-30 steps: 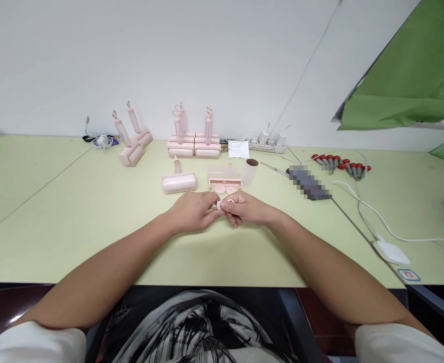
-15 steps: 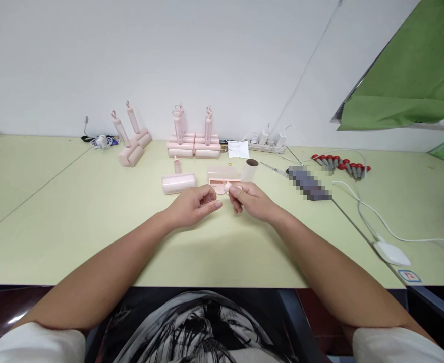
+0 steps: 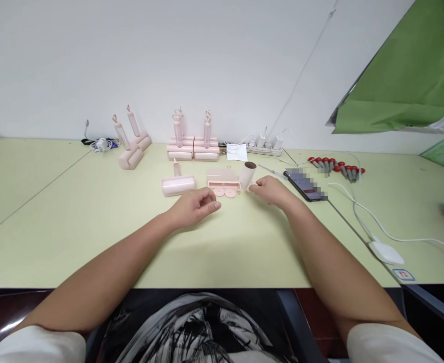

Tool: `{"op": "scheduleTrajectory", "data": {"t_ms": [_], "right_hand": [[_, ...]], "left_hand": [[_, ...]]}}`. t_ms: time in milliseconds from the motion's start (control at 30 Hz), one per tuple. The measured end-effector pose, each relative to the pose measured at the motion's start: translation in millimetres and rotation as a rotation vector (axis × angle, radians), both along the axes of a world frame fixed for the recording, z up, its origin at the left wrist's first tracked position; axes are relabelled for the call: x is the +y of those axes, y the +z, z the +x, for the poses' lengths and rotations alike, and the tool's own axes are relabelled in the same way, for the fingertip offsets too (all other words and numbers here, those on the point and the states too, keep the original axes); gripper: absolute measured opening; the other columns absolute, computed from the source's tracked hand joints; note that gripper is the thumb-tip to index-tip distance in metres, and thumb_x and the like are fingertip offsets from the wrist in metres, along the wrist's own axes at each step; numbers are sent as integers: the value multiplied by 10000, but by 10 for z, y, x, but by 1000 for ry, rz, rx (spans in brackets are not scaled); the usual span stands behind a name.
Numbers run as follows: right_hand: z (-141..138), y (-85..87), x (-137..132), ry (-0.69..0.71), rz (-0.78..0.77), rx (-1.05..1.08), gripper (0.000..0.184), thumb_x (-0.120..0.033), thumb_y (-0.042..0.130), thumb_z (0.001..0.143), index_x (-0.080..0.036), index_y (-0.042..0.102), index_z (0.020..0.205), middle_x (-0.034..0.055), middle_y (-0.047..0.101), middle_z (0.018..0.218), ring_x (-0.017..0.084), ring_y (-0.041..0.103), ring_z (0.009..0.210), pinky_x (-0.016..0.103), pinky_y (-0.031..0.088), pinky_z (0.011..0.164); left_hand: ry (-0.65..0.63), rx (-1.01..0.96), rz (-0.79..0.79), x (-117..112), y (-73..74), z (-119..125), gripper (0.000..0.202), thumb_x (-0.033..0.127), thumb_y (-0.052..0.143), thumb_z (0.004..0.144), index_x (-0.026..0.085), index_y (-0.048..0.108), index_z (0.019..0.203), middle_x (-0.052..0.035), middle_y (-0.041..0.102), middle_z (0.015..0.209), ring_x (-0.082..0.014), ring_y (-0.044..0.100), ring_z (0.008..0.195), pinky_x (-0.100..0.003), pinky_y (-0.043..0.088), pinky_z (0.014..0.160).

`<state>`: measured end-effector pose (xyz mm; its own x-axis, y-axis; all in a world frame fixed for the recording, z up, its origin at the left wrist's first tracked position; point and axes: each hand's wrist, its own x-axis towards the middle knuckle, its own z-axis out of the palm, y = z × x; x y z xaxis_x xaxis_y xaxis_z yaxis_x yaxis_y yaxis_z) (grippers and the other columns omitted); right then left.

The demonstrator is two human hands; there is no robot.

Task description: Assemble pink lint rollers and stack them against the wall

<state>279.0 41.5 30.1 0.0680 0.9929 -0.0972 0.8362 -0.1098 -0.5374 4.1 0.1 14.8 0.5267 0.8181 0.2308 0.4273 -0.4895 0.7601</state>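
Note:
My left hand (image 3: 193, 205) rests on the pale green table (image 3: 74, 222) with its fingers curled round a small part I cannot make out. My right hand (image 3: 270, 191) reaches right of it, fingers pinched near the base of an upright paper roll (image 3: 247, 174). Between the hands lie a pink holder (image 3: 224, 182) and two pink discs (image 3: 224, 192). A pink lint roller (image 3: 178, 183) lies flat just behind my left hand.
Several pink lint rollers (image 3: 191, 143) stand at the back, with two more (image 3: 130, 146) to their left. A phone (image 3: 304, 183), red-handled tools (image 3: 335, 166), a power strip (image 3: 264, 148), a white mouse (image 3: 385, 251) and cables lie at the right.
My hands were together over a small white part. They have parted: the right hand moved right and back towards the paper roll, while the left stayed curled in place.

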Motion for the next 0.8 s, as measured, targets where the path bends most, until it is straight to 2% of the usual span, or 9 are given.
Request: {"op": "scheduleTrajectory", "data": {"t_ms": [133,300,467,600,667,733,800], "right_hand": [[9,-123,114,23,-15,-124,340,-376,609,783,-213,437,539,1,458,517,137,411,489,288,238,496],[-11,-207,207,19,18,-164,308,-396,570,830,-202,523,596,55,582,616,175,514,600,286,272,536],[-39,-244,242,32,43,-176,309,-412,566,844,-198,531,625,69,609,673,175,510,626,286,268,548],[-12,-220,231,6,37,-152,335,-452,605,804,-204,511,600,43,573,622,165,481,589,289,262,540],[0,-180,210,-61,122,-70,343,-441,611,786,-210,465,578,9,508,572,148,434,556,286,252,532],[-18,-131,172,-110,310,86,347,-398,584,792,-214,400,563,-24,421,547,129,375,543,279,246,531],[-82,-94,111,-70,464,251,340,-368,550,808,-214,373,561,-38,366,551,119,344,550,270,253,538]], "left_hand": [[1,-13,-9,2,-9,-1,357,531,521,895,184,606,895,19,545,694,-113,454,612,-246,367,550],[-2,-17,-6,1,-23,5,367,545,519,890,188,604,894,20,535,685,-119,454,613,-249,371,553],[-16,-34,-23,12,-49,7,356,540,513,901,193,591,897,26,513,692,-117,442,612,-249,356,555],[0,-141,-38,33,-90,4,311,508,444,947,203,502,954,36,497,716,-110,462,610,-246,387,566],[16,-214,-35,46,-102,7,283,489,406,969,211,453,976,38,498,729,-110,480,616,-252,410,583],[39,-250,24,54,-96,15,269,474,387,983,211,446,986,22,512,766,-120,498,665,-268,431,630],[86,-229,135,52,-78,29,270,469,423,971,207,488,982,-5,523,821,-136,504,738,-286,441,690]]}}
